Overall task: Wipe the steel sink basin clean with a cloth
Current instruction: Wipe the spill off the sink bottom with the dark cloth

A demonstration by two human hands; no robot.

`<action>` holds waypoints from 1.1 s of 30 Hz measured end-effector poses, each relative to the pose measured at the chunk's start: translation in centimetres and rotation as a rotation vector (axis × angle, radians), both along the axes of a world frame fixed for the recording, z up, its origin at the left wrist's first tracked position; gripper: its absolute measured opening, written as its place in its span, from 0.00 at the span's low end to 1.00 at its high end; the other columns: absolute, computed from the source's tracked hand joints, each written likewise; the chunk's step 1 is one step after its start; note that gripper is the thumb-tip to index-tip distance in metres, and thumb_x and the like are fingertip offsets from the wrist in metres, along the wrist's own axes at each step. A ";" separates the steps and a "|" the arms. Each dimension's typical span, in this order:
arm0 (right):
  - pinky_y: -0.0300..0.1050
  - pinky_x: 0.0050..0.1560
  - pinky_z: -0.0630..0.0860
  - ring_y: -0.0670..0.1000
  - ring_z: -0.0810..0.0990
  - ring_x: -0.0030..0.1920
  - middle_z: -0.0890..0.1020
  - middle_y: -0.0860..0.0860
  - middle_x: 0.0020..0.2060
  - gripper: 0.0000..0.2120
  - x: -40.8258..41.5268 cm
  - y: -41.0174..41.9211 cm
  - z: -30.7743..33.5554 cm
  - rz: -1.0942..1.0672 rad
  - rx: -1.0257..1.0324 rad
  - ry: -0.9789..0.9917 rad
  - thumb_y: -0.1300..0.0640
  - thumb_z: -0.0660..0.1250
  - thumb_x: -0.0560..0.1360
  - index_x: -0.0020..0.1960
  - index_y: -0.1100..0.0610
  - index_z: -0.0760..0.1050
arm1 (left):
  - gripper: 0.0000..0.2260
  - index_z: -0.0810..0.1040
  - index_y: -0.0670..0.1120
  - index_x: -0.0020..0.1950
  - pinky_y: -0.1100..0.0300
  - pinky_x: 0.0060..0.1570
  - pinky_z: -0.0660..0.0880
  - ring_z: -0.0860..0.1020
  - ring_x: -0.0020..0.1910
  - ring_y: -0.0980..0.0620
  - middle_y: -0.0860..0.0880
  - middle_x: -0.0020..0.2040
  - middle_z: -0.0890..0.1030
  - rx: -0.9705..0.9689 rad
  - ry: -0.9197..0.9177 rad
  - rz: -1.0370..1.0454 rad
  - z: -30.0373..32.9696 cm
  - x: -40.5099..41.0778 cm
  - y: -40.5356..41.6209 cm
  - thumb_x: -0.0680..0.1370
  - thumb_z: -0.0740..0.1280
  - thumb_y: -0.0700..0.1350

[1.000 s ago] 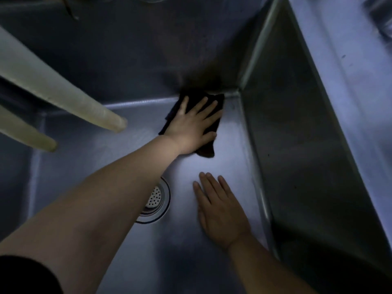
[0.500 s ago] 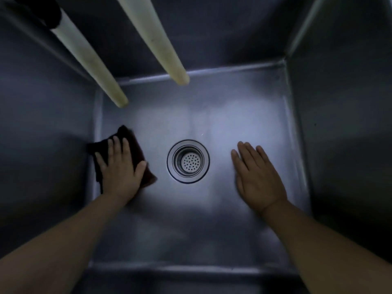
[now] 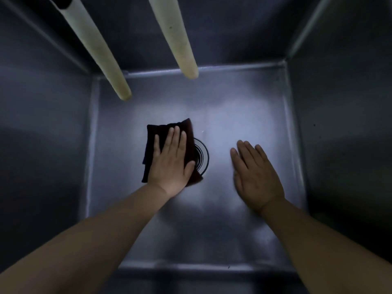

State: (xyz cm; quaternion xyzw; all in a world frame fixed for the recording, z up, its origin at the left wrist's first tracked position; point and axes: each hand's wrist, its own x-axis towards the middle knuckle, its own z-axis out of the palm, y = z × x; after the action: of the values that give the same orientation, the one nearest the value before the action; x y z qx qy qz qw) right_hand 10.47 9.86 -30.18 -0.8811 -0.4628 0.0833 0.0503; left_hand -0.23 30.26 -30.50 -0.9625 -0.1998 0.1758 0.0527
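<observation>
Steel walls of the sink basin (image 3: 42,145) rise dim and grey at my far left, and two pale tubes (image 3: 95,49) slant down from above toward the back of the floor, ending in the air without touching it. Next comes my left forearm, reaching up from the lower left corner across the basin floor. My left hand (image 3: 169,164) lies flat, fingers straight and close together, thumb out to the right, palm pressing the dark cloth (image 3: 152,141) onto the floor. The cloth is folded, and sits at the middle of the basin, its right edge covering the left part of the round drain (image 3: 202,155). Just right of the drain, my right hand (image 3: 254,177) rests palm down on bare steel, fingers straight and together, holding nothing, its forearm running off toward the lower right corner.
</observation>
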 end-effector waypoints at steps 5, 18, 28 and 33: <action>0.58 0.72 0.60 0.61 0.68 0.70 0.70 0.63 0.68 0.25 -0.1 0.1 0.1 -0.002 -0.020 0.005 0.56 0.52 0.76 0.69 0.64 0.69 | 0.34 0.61 0.39 0.74 0.40 0.73 0.49 0.56 0.75 0.43 0.41 0.74 0.63 -0.232 -0.118 -0.109 1.4 -4.6 -2.4 0.75 0.52 0.60; 0.57 0.73 0.58 0.61 0.66 0.71 0.69 0.63 0.70 0.25 -0.2 0.2 0.3 -0.007 -0.038 0.013 0.55 0.51 0.76 0.70 0.64 0.67 | 0.37 0.57 0.38 0.75 0.58 0.72 0.36 0.54 0.76 0.48 0.41 0.75 0.60 -0.308 0.113 -0.229 1.4 0.1 -1.1 0.78 0.44 0.66; 0.58 0.72 0.61 0.61 0.68 0.70 0.70 0.63 0.69 0.25 -0.4 0.4 0.8 -0.011 -0.049 0.005 0.55 0.52 0.76 0.69 0.65 0.69 | 0.19 0.72 0.44 0.56 0.55 0.42 0.66 0.76 0.47 0.42 0.43 0.46 0.80 -0.404 0.088 -0.355 2.6 0.3 2.4 0.78 0.55 0.59; 0.57 0.72 0.60 0.61 0.67 0.70 0.69 0.63 0.69 0.25 -0.4 0.5 0.7 -0.012 -0.060 0.008 0.55 0.51 0.76 0.70 0.64 0.68 | 0.20 0.77 0.46 0.55 0.54 0.56 0.62 0.76 0.48 0.43 0.45 0.49 0.80 -0.095 0.205 -0.700 3.2 0.7 1.3 0.81 0.51 0.57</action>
State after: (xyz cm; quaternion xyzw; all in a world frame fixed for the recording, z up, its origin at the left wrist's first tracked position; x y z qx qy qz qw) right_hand 10.11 10.35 -29.51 -0.8846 -0.4546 0.1005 0.0262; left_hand 0.48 31.59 -27.27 -0.9513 0.1562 0.2520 0.0846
